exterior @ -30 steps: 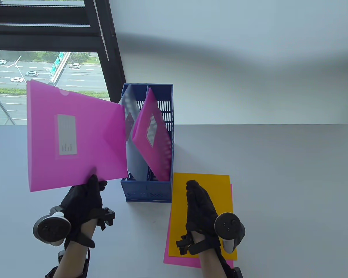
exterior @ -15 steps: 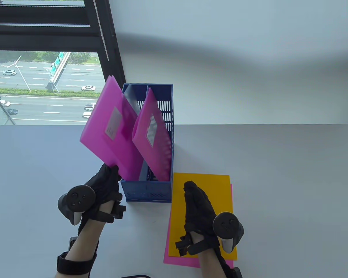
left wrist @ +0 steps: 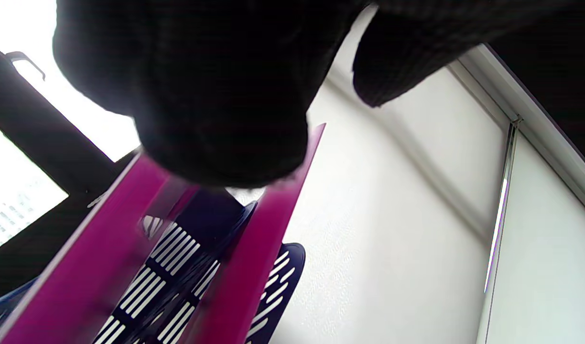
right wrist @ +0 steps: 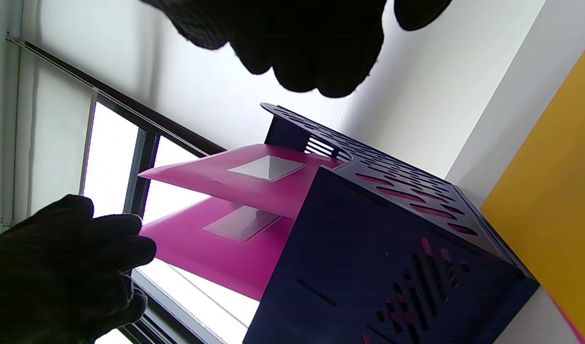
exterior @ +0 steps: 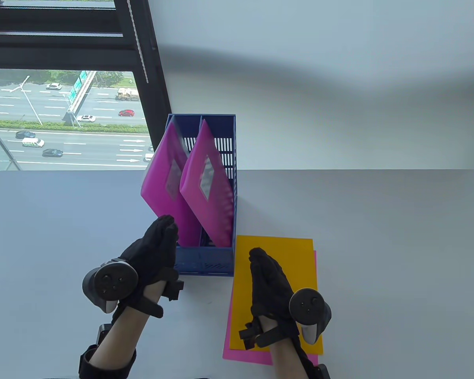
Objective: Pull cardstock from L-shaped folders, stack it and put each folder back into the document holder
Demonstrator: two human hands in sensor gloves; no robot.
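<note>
The blue document holder (exterior: 204, 262) stands mid-table with two pink L-shaped folders leaning in it, one in the left slot (exterior: 162, 189) and one in the right slot (exterior: 207, 185). My left hand (exterior: 160, 241) is at the holder's near left corner, its straight fingers against the left folder's (right wrist: 216, 248) near edge. The left hand (right wrist: 72, 258) is not curled round it. My right hand (exterior: 266, 272) lies flat on the yellow cardstock (exterior: 292, 252), which sits on a pink sheet (exterior: 252, 355) just right of the holder (right wrist: 369, 248).
A dark window frame (exterior: 142, 59) and a white wall (exterior: 320, 98) rise right behind the holder. A pale translucent sheet (exterior: 176, 132) shows behind the left folder's top. Bare grey table (exterior: 379, 237) stretches to the right and to the left.
My left hand swung the pink folder from the air on the left into the holder's left slot and straightened its fingers. The right hand stayed on the cardstock.
</note>
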